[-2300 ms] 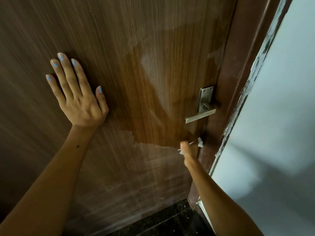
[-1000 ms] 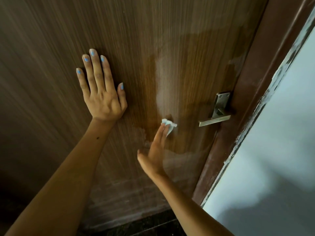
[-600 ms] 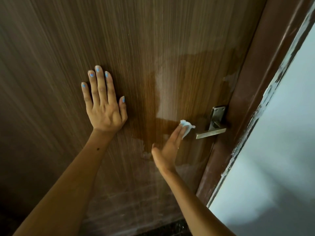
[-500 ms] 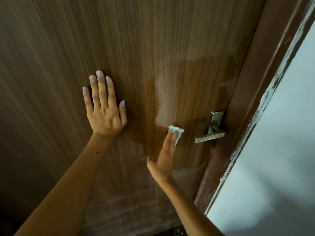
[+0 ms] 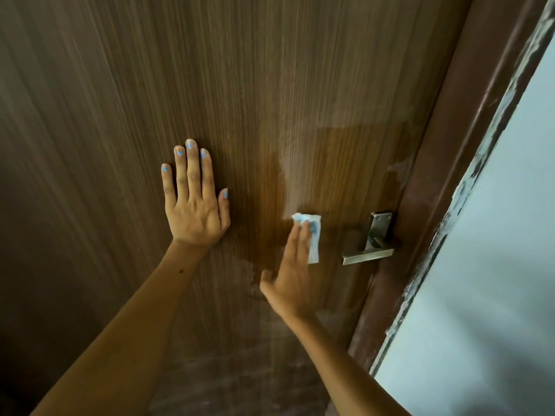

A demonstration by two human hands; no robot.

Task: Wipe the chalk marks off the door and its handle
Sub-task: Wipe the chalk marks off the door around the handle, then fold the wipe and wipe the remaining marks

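A brown wood-grain door (image 5: 270, 70) fills the view. Its metal lever handle (image 5: 372, 250) sits at the right edge. My right hand (image 5: 292, 274) presses a small white wipe (image 5: 313, 235) flat against the door, just left of the handle, with the fingers straight. My left hand (image 5: 195, 202) lies flat on the door further left, fingers together, holding nothing. A darker, wet-looking patch (image 5: 345, 175) spreads around and above the wipe. Pale chalky streaks (image 5: 240, 370) show on the lower door.
The dark brown door frame (image 5: 435, 175) runs down the right of the door. Beyond it is a pale grey wall (image 5: 495, 265) with a rough painted edge.
My right hand has gone from below the handle up to the middle of the door, swept right toward the handle, then back left, and now lies flatter on the wipe. The left hand stayed pressed.
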